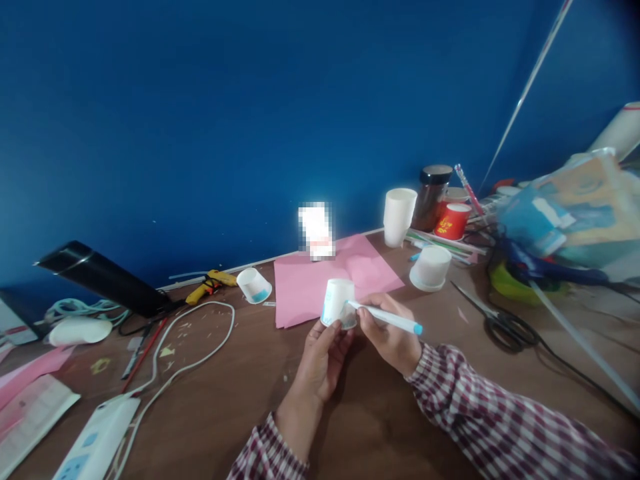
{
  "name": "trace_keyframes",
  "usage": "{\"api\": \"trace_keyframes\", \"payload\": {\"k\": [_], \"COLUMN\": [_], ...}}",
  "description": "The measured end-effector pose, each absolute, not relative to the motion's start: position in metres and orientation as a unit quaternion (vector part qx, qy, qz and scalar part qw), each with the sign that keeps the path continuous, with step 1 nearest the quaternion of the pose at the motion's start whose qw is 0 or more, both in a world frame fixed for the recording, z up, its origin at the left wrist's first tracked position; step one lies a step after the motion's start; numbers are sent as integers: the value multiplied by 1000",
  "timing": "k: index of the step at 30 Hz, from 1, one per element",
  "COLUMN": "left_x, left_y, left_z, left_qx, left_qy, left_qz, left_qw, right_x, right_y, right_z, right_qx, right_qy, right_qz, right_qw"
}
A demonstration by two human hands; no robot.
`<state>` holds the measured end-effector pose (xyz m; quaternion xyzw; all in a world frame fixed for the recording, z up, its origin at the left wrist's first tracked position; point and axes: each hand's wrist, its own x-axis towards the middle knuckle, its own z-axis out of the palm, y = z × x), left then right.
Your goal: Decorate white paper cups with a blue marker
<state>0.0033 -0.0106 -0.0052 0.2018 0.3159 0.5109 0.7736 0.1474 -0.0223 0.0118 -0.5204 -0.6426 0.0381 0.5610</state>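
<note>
My left hand [327, 353] grips an upside-down white paper cup [339, 297] by its rim, above the brown table. Light-blue marks show on the cup's left side. In my right hand [393, 333] is a white marker [390, 318] with a light-blue end, its tip at the cup's wall; whether it touches cannot be made out. Behind the cup lies pink paper [295, 287]. A white cup with a blue patch [254, 285] stands tilted to the left of the paper, and another upturned white cup [431, 267] sits to the right.
Black-handled scissors [505, 327] lie on the right, near a plastic bag [575, 213]. A stack of cups [399, 217], a dark jar [433, 197] and a red cup [453, 221] stand at the back. Leftward are a power strip [97, 443], a white cable [200, 363] and a yellow glue gun [210, 283].
</note>
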Motion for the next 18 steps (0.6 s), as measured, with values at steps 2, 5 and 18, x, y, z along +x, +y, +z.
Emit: {"api": "trace_keyframes", "payload": {"k": [2, 5, 18], "left_x": [3, 3, 2], "left_y": [-11, -11, -11], "left_z": [-5, -4, -6], "left_qx": [200, 198, 193], "left_qy": [321, 324, 319], "left_qz": [513, 513, 513], "left_qw": [771, 770, 774], "right_x": [148, 150, 149], "right_y": [-21, -20, -19], "right_z": [12, 13, 16], "right_qx": [-523, -526, -522], "right_qy": [-638, -630, -617], "right_qz": [37, 39, 49], "right_qw": [564, 571, 586]}}
